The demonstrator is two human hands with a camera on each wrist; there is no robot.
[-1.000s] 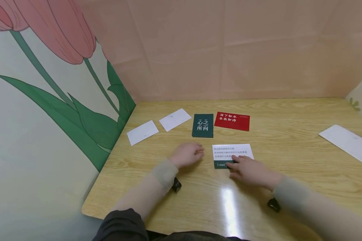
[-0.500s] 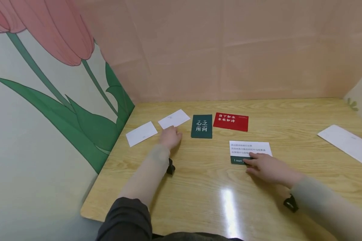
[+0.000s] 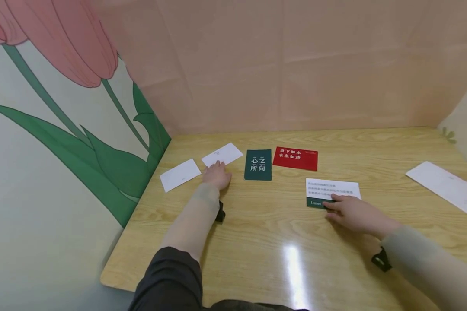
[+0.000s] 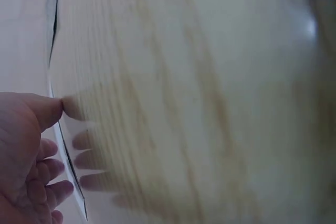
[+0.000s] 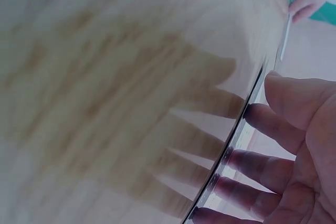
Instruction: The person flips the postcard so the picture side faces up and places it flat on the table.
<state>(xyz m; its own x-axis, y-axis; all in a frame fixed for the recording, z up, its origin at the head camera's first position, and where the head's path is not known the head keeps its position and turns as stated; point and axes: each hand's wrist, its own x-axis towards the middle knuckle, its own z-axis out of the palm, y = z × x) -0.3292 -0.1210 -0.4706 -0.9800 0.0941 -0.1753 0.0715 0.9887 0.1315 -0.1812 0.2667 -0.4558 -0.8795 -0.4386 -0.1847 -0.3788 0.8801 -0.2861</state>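
Note:
My right hand (image 3: 359, 214) rests its outstretched fingertips on the lower right of a white card with a green strip (image 3: 323, 185), which bears printed text. In the right wrist view the fingers (image 5: 257, 169) press down along the card's dark edge, spread and nearly straight. Farther left, my left hand (image 3: 215, 175) reaches to the near edge of a plain white card (image 3: 225, 152), fingertips right at it. The left wrist view shows that hand (image 4: 26, 150) with thumb and fingers loosely bent. Between the hands and farther back lie a dark green card (image 3: 257, 172) and a red card (image 3: 295, 164).
Another white card (image 3: 180, 175) lies at the left of the wooden table (image 3: 257, 242), and a larger white one (image 3: 443, 185) at the far right. A pink backdrop (image 3: 225, 65) closes the back; a tulip-printed panel (image 3: 62, 207) stands along the left edge.
My right hand has slid the white-and-green card to the right and slightly away from me. My left hand has moved left and forward to the plain white card.

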